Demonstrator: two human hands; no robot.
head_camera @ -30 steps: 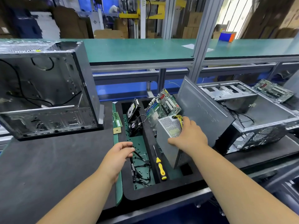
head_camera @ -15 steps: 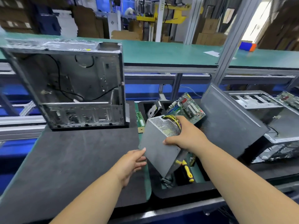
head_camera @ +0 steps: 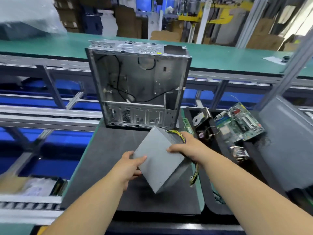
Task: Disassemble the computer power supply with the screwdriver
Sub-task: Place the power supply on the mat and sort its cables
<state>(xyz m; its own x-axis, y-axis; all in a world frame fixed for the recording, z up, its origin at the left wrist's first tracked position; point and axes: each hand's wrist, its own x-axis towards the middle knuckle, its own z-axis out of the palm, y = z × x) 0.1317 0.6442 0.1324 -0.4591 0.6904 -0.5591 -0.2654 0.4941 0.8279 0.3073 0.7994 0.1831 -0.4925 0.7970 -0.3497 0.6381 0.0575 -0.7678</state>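
power supply [head_camera: 158, 164] before case [head_camera: 138, 85]

Bright, even light falls from overhead across the hall, with a washed-out glare at the upper right of the frame. The left edge and lower left smear with motion blur. The middle stays fairly sharp. Straight rails bow toward the edges. A soft shadow lies under the grey box [head_camera: 158, 160] on the tabletop [head_camera: 101, 160].

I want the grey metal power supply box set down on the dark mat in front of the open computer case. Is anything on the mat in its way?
Nothing visible is. Both hands, left hand and right hand, hold the grey metal power supply box over the dark mat, which looks bare in front of the open computer case.
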